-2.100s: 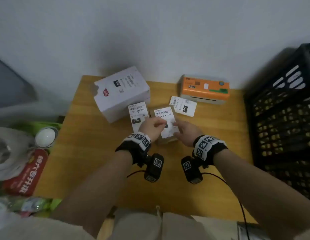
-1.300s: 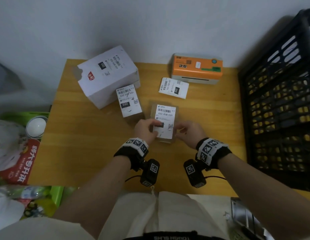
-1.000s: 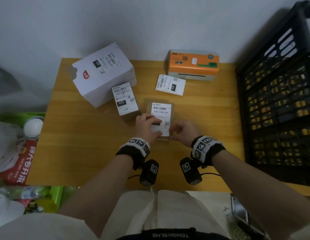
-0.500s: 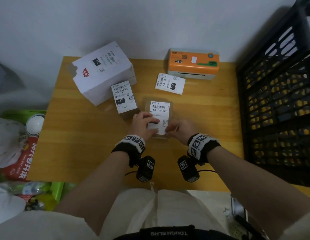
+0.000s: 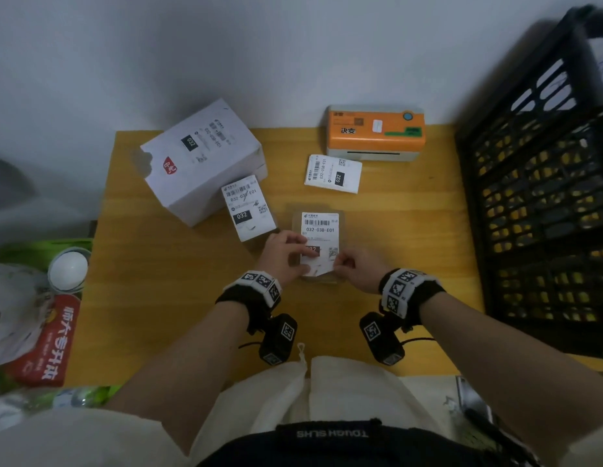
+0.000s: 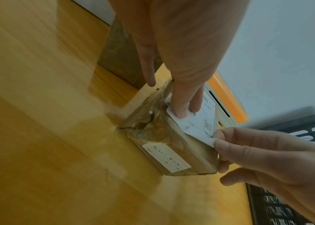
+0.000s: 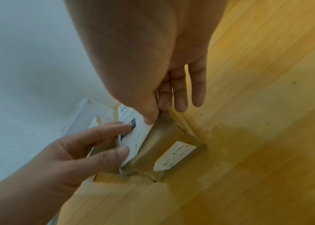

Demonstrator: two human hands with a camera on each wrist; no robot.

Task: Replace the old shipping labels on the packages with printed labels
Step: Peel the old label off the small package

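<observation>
A small brown taped package (image 5: 322, 280) lies on the wooden table in front of me. A white printed label (image 5: 320, 227) covers its top; the far part lies flat and the near end is lifted. My left hand (image 5: 305, 256) pinches the label's near left edge between thumb and forefinger. My right hand (image 5: 340, 264) pinches the near right corner. In the left wrist view the package (image 6: 162, 144) shows a small sticker on its side, and the right hand (image 6: 217, 139) grips the label (image 6: 197, 121) corner. The right wrist view shows both hands on the label (image 7: 139, 132).
A second small package with a label (image 5: 246, 210) leans by a large white box (image 5: 202, 160) at the back left. A loose label (image 5: 333, 173) lies before the orange printer (image 5: 374, 133). A black crate (image 5: 542, 197) stands at the right. Bags and a cup (image 5: 69, 267) crowd the left.
The label's far part has been laid on the package, and both hands have slid back to its near end. The other boxes have not moved.
</observation>
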